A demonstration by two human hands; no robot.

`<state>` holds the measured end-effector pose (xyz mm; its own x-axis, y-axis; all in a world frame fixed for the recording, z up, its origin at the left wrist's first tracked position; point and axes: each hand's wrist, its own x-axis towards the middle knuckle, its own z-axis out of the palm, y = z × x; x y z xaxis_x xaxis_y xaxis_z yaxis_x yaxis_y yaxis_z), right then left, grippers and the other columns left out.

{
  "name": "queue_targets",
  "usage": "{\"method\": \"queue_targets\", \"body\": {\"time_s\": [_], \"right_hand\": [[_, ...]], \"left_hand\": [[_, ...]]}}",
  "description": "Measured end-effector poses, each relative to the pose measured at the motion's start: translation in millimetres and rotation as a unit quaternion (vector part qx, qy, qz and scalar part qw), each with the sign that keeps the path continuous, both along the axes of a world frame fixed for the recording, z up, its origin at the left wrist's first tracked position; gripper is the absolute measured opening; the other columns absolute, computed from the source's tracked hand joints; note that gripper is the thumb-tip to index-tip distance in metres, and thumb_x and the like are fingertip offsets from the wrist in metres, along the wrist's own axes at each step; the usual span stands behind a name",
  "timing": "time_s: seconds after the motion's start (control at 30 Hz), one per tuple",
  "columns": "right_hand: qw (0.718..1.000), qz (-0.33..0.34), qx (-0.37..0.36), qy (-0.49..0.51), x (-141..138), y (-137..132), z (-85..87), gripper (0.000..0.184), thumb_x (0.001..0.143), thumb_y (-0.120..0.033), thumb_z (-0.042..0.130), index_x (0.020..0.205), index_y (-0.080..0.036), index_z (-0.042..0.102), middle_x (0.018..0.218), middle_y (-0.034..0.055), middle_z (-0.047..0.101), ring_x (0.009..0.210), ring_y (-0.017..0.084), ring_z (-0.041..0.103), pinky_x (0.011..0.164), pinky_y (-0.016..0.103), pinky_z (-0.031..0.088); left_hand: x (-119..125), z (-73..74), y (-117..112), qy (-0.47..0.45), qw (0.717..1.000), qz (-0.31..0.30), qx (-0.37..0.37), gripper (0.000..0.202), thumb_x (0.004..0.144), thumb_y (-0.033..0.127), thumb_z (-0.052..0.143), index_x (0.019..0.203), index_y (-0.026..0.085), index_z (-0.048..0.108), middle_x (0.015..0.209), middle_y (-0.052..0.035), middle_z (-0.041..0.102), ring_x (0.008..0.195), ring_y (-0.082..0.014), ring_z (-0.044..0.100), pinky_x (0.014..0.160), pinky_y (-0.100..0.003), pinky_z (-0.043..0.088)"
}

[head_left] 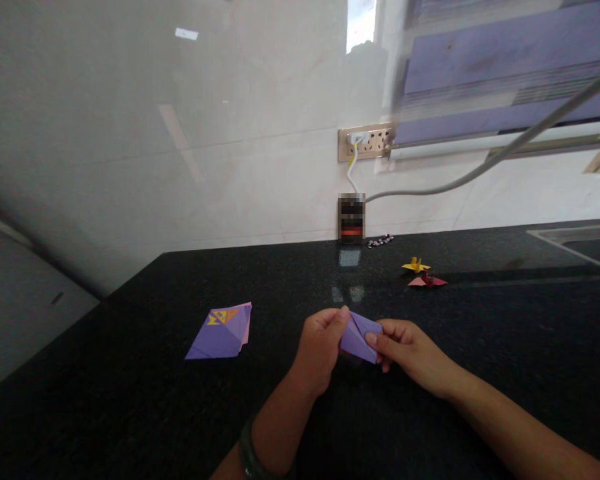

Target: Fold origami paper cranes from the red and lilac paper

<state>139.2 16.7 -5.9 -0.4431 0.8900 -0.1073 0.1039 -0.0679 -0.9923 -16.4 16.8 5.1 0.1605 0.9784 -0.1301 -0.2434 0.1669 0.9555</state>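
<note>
A folded sheet of purple origami paper (359, 337) is held between both hands just above the dark countertop. Its left edge is pinched by my left hand (323, 343), thumb on top. On the other side, my right hand (405, 348) grips the right end, with the thumb pressed on the paper's face and the fingers curled behind it. Creases run across the paper's surface. To the left lies a purple packet (223, 333) with yellow and orange print, pink paper sticking out at its right edge.
Two small folded paper figures, one yellow (416, 265) and one red and pink (428, 281), stand on the black countertop (280, 287) at the back right. Against the wall is a dark pixelated device (351, 220) with a cable (460, 183), below a wall socket (365, 141). A sink edge (570, 247) is far right.
</note>
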Motion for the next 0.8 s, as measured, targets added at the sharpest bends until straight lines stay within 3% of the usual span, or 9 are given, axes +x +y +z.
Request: {"method": "queue_targets", "body": {"time_s": [0.17, 0.4, 0.63, 0.8], "right_hand": [[1.000, -0.002, -0.010, 0.022, 1.8, 1.8, -2.0, 0.025, 0.075, -0.038, 0.053, 0.066, -0.015, 0.053, 0.055, -0.0036, 0.050, 0.045, 0.007, 0.043, 0.045, 0.019, 0.036], [1.000, 0.009, 0.000, 0.002, 2.0, 1.5, -0.7, 0.026, 0.075, -0.038, 0.053, 0.065, -0.015, 0.053, 0.054, -0.0038, 0.049, 0.046, 0.007, 0.042, 0.046, 0.019, 0.035], [0.998, 0.028, 0.038, -0.036, 1.3, -0.1, 2.3, 0.026, 0.077, -0.040, 0.050, 0.070, -0.015, 0.054, 0.058, -0.0032, 0.049, 0.050, 0.007, 0.043, 0.047, 0.019, 0.036], [0.998, 0.022, 0.041, -0.045, 0.3, 0.0, 3.1, 0.027, 0.077, -0.040, 0.049, 0.070, -0.015, 0.053, 0.058, -0.0027, 0.048, 0.049, 0.008, 0.042, 0.047, 0.019, 0.036]], "left_hand": [[-3.9, 2.6, 0.9, 0.050, 0.998, -0.019, 0.023, 0.021, 0.071, 0.028, 0.056, 0.081, 0.011, 0.061, 0.062, -0.0022, 0.057, 0.052, -0.0103, 0.048, 0.050, -0.022, 0.037], [-7.4, 1.0, 1.2, 0.110, 0.992, -0.008, 0.056, 0.022, 0.073, 0.032, 0.053, 0.076, 0.011, 0.061, 0.057, -0.0009, 0.054, 0.050, -0.0089, 0.044, 0.048, -0.021, 0.034], [-6.6, -5.1, 3.6, 0.077, 0.996, -0.011, 0.031, 0.023, 0.074, 0.034, 0.052, 0.073, 0.011, 0.058, 0.058, -0.0011, 0.054, 0.051, -0.0098, 0.047, 0.050, -0.022, 0.036], [-3.4, -4.2, 0.6, 0.040, 0.998, -0.047, 0.003, 0.031, 0.072, 0.041, 0.053, 0.073, 0.011, 0.057, 0.056, -0.0005, 0.052, 0.048, -0.0093, 0.047, 0.046, -0.021, 0.036]]}}
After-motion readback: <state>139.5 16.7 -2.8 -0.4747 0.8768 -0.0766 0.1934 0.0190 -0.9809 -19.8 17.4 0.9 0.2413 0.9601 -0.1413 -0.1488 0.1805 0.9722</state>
